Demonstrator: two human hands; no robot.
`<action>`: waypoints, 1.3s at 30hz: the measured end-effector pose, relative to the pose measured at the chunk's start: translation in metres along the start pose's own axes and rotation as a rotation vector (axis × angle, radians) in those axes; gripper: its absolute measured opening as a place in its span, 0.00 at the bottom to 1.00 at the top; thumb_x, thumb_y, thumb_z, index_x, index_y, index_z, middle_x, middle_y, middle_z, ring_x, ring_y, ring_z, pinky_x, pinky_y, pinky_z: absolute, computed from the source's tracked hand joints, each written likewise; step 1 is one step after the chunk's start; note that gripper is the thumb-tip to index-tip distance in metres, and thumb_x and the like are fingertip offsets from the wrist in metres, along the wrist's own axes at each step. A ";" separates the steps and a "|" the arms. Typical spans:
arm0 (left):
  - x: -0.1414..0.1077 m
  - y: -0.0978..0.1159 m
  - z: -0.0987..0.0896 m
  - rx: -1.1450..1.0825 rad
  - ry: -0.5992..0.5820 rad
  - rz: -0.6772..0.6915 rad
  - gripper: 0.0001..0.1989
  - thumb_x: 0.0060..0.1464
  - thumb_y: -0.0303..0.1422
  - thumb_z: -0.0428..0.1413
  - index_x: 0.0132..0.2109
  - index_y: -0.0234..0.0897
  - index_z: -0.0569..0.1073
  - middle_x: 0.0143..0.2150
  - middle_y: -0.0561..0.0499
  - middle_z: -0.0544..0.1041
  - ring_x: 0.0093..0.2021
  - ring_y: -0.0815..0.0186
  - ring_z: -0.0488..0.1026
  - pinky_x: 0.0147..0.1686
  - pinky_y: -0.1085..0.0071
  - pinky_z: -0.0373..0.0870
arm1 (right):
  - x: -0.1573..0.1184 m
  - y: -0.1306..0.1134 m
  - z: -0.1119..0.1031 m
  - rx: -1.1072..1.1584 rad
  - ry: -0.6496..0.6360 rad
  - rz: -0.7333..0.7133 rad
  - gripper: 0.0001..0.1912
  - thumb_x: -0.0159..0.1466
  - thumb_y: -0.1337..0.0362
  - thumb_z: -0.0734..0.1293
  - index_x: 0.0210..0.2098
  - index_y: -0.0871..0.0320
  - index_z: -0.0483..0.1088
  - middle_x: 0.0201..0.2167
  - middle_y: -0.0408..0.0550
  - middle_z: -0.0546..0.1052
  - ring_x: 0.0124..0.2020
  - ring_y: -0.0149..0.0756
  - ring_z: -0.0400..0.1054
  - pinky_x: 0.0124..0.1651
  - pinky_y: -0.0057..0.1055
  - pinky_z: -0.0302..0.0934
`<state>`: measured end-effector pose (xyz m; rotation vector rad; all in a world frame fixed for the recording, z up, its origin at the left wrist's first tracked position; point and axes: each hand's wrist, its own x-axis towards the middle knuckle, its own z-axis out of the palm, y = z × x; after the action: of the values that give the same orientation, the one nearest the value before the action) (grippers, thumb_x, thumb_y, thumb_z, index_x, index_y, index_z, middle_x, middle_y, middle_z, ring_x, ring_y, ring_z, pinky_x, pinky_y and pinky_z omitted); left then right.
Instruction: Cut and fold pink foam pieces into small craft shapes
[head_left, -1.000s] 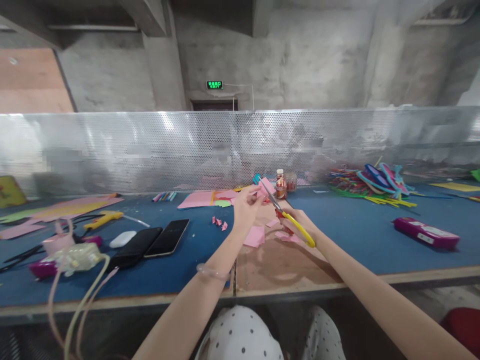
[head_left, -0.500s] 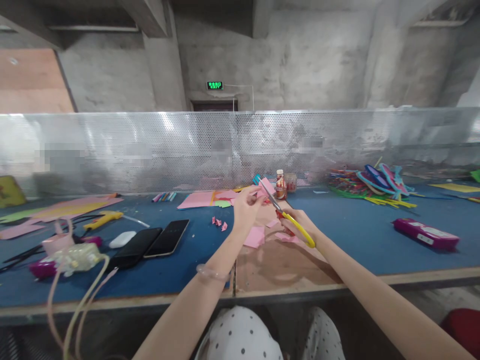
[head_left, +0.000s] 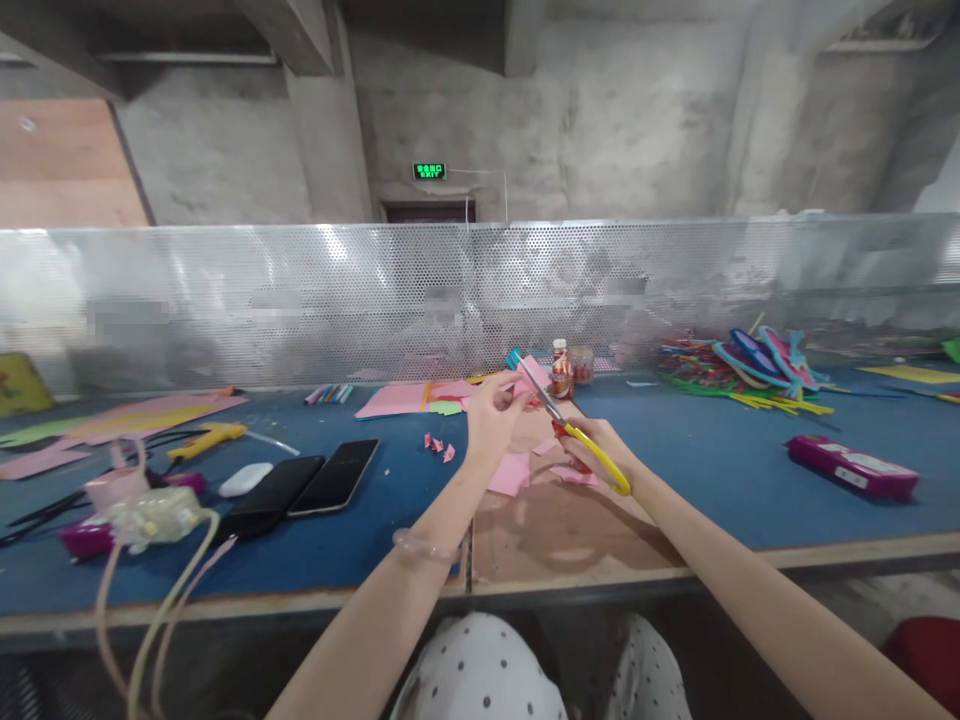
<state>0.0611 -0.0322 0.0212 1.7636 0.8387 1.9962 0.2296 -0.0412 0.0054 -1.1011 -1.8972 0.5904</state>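
Observation:
Pinched in my left hand [head_left: 496,415] is a piece of pink paper [head_left: 531,372], held up above the board. My right hand [head_left: 606,450] grips yellow-handled scissors [head_left: 592,450], whose metal blades point up and left across the pink paper. Whether the blades are parted is too small to tell. Below my hands, a pink square [head_left: 510,474] and smaller pink scraps [head_left: 574,475] lie on the brown board [head_left: 555,545]. Several small folded pink pieces [head_left: 438,446] rest on the blue table to the left of my left wrist.
A drink bottle [head_left: 561,372] and a clear jar [head_left: 581,364] stand behind my hands. To the left lie a phone [head_left: 335,478], a black case [head_left: 274,495], a yellow glue gun [head_left: 208,440] and cables. A purple box [head_left: 851,468] and coloured pipe cleaners [head_left: 701,370] are on the right.

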 end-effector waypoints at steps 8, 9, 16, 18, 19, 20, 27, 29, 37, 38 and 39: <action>0.000 0.004 0.000 -0.002 0.001 -0.038 0.12 0.46 0.33 0.57 0.41 0.37 0.71 0.36 0.48 0.74 0.28 0.70 0.71 0.30 0.72 0.70 | 0.000 0.000 -0.001 -0.009 -0.001 -0.005 0.11 0.51 0.59 0.60 0.27 0.61 0.67 0.14 0.40 0.63 0.17 0.27 0.58 0.20 0.23 0.52; 0.001 0.004 0.000 0.000 0.001 -0.039 0.13 0.46 0.33 0.57 0.41 0.36 0.71 0.36 0.48 0.74 0.28 0.70 0.71 0.30 0.72 0.70 | 0.000 0.000 -0.001 -0.009 0.001 -0.006 0.11 0.51 0.59 0.60 0.27 0.61 0.67 0.14 0.40 0.63 0.17 0.27 0.57 0.20 0.23 0.52; 0.000 0.007 0.001 0.012 0.018 -0.042 0.12 0.46 0.32 0.57 0.40 0.36 0.71 0.38 0.47 0.74 0.31 0.68 0.72 0.33 0.70 0.70 | 0.000 -0.001 -0.001 -0.028 0.007 -0.007 0.10 0.51 0.60 0.60 0.26 0.61 0.67 0.14 0.40 0.63 0.17 0.28 0.58 0.20 0.24 0.53; 0.000 0.008 0.001 0.026 0.025 -0.039 0.11 0.46 0.32 0.57 0.40 0.36 0.71 0.37 0.47 0.74 0.31 0.68 0.72 0.33 0.70 0.70 | 0.000 -0.001 -0.001 -0.032 0.013 -0.007 0.11 0.51 0.60 0.60 0.26 0.61 0.67 0.14 0.40 0.64 0.17 0.28 0.59 0.21 0.24 0.53; 0.000 0.009 0.001 0.029 0.024 -0.037 0.12 0.46 0.31 0.57 0.40 0.36 0.71 0.36 0.47 0.74 0.31 0.68 0.72 0.33 0.70 0.70 | 0.000 -0.001 -0.001 -0.030 0.015 -0.008 0.11 0.51 0.59 0.60 0.26 0.61 0.67 0.14 0.40 0.64 0.17 0.28 0.59 0.21 0.24 0.53; 0.000 0.008 0.001 0.029 0.021 -0.035 0.12 0.46 0.32 0.57 0.40 0.36 0.71 0.36 0.47 0.74 0.31 0.68 0.72 0.32 0.70 0.70 | -0.001 -0.001 -0.001 -0.027 0.017 -0.009 0.11 0.51 0.59 0.61 0.26 0.61 0.67 0.14 0.41 0.64 0.17 0.28 0.59 0.20 0.24 0.53; 0.001 0.005 0.000 0.016 0.015 -0.044 0.12 0.46 0.31 0.57 0.40 0.36 0.71 0.36 0.48 0.74 0.31 0.68 0.72 0.33 0.70 0.70 | -0.001 0.002 -0.001 0.003 0.018 0.000 0.11 0.51 0.59 0.61 0.26 0.61 0.68 0.13 0.41 0.64 0.17 0.29 0.59 0.19 0.24 0.52; 0.001 0.005 0.001 0.009 0.018 -0.056 0.12 0.46 0.31 0.58 0.40 0.35 0.71 0.37 0.47 0.74 0.31 0.68 0.72 0.33 0.70 0.70 | -0.001 0.001 -0.001 -0.005 0.012 0.009 0.11 0.51 0.58 0.61 0.26 0.61 0.68 0.13 0.41 0.64 0.17 0.29 0.59 0.19 0.24 0.53; 0.002 0.003 0.001 0.020 0.019 -0.070 0.13 0.45 0.31 0.58 0.40 0.35 0.72 0.40 0.46 0.74 0.33 0.67 0.72 0.34 0.70 0.69 | -0.003 -0.002 -0.001 -0.036 0.020 0.004 0.10 0.52 0.61 0.59 0.24 0.61 0.67 0.11 0.40 0.62 0.14 0.27 0.56 0.18 0.24 0.51; 0.002 0.002 0.001 0.025 0.018 -0.066 0.13 0.45 0.31 0.58 0.40 0.35 0.72 0.40 0.46 0.74 0.34 0.66 0.72 0.35 0.70 0.69 | -0.003 -0.002 -0.001 -0.043 0.020 0.005 0.10 0.52 0.61 0.59 0.24 0.61 0.66 0.11 0.40 0.62 0.14 0.26 0.56 0.18 0.24 0.51; 0.002 0.002 0.001 0.030 0.017 -0.060 0.12 0.45 0.31 0.58 0.40 0.35 0.72 0.41 0.46 0.74 0.36 0.66 0.72 0.35 0.70 0.69 | -0.002 -0.002 -0.001 -0.049 0.022 0.006 0.10 0.52 0.61 0.59 0.24 0.61 0.66 0.11 0.40 0.62 0.14 0.26 0.56 0.18 0.23 0.51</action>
<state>0.0615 -0.0320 0.0242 1.7197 0.9196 1.9725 0.2300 -0.0444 0.0063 -1.1405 -1.8992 0.5355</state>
